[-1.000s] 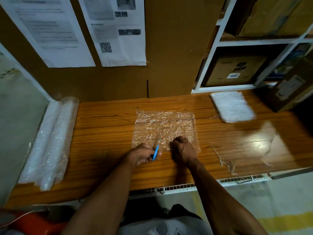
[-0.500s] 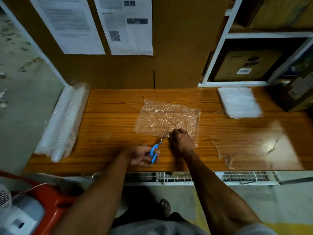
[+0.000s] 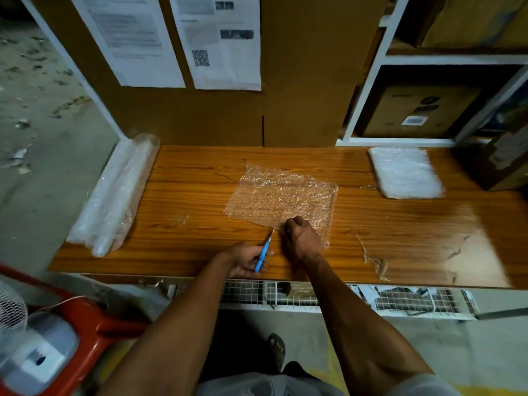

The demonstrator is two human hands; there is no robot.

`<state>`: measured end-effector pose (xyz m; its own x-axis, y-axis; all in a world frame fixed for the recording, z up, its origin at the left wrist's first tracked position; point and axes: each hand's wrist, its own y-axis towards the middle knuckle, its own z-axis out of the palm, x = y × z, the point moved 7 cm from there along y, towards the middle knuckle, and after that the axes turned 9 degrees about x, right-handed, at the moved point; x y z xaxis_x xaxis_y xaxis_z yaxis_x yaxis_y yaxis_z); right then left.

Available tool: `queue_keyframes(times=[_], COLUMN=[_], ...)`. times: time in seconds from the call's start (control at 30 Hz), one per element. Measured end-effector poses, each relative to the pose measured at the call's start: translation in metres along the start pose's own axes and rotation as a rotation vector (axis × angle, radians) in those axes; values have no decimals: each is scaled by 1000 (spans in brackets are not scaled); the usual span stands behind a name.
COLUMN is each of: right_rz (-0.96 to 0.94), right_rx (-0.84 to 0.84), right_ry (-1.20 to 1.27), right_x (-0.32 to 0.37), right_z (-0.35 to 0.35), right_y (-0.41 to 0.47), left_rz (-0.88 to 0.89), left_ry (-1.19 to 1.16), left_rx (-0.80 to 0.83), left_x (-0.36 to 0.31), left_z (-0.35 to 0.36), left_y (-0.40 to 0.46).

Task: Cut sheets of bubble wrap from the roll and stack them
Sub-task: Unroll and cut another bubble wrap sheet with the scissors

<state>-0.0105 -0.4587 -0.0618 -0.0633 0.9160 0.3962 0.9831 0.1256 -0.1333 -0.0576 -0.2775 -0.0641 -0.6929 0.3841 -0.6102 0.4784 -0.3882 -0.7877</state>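
Observation:
A clear sheet of bubble wrap point(image 3: 281, 195) lies flat in the middle of the wooden table point(image 3: 194, 181). My right hand point(image 3: 300, 238) has its fingers curled on the sheet's near edge and grips it. My left hand point(image 3: 245, 260) holds blue-handled scissors point(image 3: 264, 252) with the blade tip pointing at that near edge, just left of my right hand. The bubble wrap roll point(image 3: 114, 195) lies along the table's left end. A white stack of cut sheets point(image 3: 405, 172) sits at the back right.
A cardboard wall with taped papers point(image 3: 220, 41) backs the table. White shelving with a cardboard box point(image 3: 420, 110) stands at the right rear. Torn film scraps point(image 3: 374, 261) lie on the right part. An orange chair point(image 3: 85, 324) and a fan point(image 3: 11, 312) are down left.
My left hand has drawn back toward the table's near edge with the scissors, out of the sheet. My right hand stays on the sheet's near edge. The view tilted down and left.

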Motion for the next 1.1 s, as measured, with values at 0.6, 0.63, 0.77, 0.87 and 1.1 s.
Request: queue_keyframes(times=[0.6, 0.63, 0.77, 0.87, 1.1], right_rz=[-72, -72, -64, -101, -142], right_rx=[-30, -28, 8, -2, 11], right_ry=[34, 34, 78, 55, 52], right_x=[0, -1, -6, -3, 4], right_z=[-1, -1, -1, -8, -15], right_y=[-5, -5, -3, -6, -11], left_rz=[35, 36, 5, -32, -59], left_ry=[-130, -125, -94, -93, -129], left_rx=[-130, -127, -84, -49, -49], left_x=[-9, -11, -13, -17, -28], left_z=[-5, -6, -5, -4, -5], left_y=[16, 17, 16, 13, 14])
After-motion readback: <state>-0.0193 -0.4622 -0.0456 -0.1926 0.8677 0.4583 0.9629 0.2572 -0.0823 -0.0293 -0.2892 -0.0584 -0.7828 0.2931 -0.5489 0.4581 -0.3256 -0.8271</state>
